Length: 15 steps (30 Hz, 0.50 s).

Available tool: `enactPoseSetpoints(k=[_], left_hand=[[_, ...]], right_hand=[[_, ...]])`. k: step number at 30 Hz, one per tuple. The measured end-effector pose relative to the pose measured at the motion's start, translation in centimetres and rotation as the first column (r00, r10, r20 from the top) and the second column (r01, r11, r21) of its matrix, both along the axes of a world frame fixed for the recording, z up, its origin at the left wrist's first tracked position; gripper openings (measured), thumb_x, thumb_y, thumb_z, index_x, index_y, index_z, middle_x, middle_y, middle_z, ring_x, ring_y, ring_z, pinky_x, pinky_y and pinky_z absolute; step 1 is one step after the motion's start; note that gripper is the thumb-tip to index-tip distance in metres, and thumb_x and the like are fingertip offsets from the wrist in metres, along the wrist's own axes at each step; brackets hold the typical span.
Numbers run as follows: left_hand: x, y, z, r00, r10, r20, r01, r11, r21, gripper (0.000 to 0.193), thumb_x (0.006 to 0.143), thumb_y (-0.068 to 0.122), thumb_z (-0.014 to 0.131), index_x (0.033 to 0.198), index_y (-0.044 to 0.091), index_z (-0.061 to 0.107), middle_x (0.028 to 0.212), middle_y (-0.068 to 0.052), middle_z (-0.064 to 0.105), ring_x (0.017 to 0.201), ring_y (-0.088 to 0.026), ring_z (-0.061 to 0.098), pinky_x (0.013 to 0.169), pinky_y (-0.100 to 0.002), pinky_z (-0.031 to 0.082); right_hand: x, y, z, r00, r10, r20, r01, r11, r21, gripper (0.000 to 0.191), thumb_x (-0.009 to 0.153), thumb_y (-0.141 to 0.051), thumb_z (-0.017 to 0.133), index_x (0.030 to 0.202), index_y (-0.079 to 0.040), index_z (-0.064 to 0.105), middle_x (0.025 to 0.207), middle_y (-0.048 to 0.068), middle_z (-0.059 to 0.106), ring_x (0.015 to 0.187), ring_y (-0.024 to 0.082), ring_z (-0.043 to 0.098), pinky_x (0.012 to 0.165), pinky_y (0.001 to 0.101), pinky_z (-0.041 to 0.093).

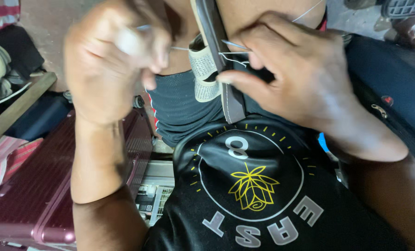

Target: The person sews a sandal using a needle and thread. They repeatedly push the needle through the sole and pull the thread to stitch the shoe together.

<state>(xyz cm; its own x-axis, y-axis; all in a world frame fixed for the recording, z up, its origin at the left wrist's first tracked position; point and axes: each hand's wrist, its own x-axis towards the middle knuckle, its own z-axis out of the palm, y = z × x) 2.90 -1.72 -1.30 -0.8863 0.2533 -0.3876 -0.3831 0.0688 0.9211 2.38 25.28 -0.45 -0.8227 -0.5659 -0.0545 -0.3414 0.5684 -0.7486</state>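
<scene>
I see the sandal [215, 56] braced upright against the lap at top centre so its strap faces me. Right hand [305, 79] pinches sole and needle [235, 45] together; left hand [112, 60], blurred, is fisted around the thread [179, 48], keeping it taut. Maroon suitcase [40, 186] sits left.

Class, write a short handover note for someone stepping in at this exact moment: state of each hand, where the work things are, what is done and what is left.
Left hand: raised, fist closed on a pale tool handle; its thin metal shaft runs toward the sandal.
Right hand: fingers pinch the sandal's brown sole and steady a needle with white thread.
Sandal: held on edge over the lap; its woven cream strap lies against the sole.
Done: thread is already at the strap and sole.
Left: how much stitching remains cannot be told.
Beside: maroon suitcase.
</scene>
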Motion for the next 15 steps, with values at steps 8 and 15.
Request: enactPoseSetpoints(k=[8,15], left_hand=[[-1.9,-0.3,1.7,0.7,-0.612,-0.369,0.244,0.691,-0.681,0.015,0.107,0.012,0.076,0.115,0.004,0.066,0.107,-0.011,0.058,0.1,-0.028,0.061,0.088,-0.038,0.051],[-4.3,-0.5,0.9,0.58,-0.722,-0.376,0.305,0.621,-0.723,0.032,0.1,0.032,0.075,0.096,0.004,0.061,0.099,-0.01,0.054,0.092,-0.03,0.059,0.079,-0.039,0.049]], right_hand=[[-0.1,2.8,-0.5,0.817,-0.157,0.555,0.406,0.839,-0.361,0.021,0.1,-0.021,0.073,0.098,-0.004,0.061,0.09,0.013,0.068,0.062,0.011,0.059,0.067,0.0307,0.053],[0.0,2.2,-1.8,0.709,0.035,0.704,0.615,0.459,-0.641,0.024,0.108,-0.027,0.059,0.097,-0.007,0.052,0.092,0.017,0.069,0.054,0.006,0.055,0.075,0.0318,0.058]])
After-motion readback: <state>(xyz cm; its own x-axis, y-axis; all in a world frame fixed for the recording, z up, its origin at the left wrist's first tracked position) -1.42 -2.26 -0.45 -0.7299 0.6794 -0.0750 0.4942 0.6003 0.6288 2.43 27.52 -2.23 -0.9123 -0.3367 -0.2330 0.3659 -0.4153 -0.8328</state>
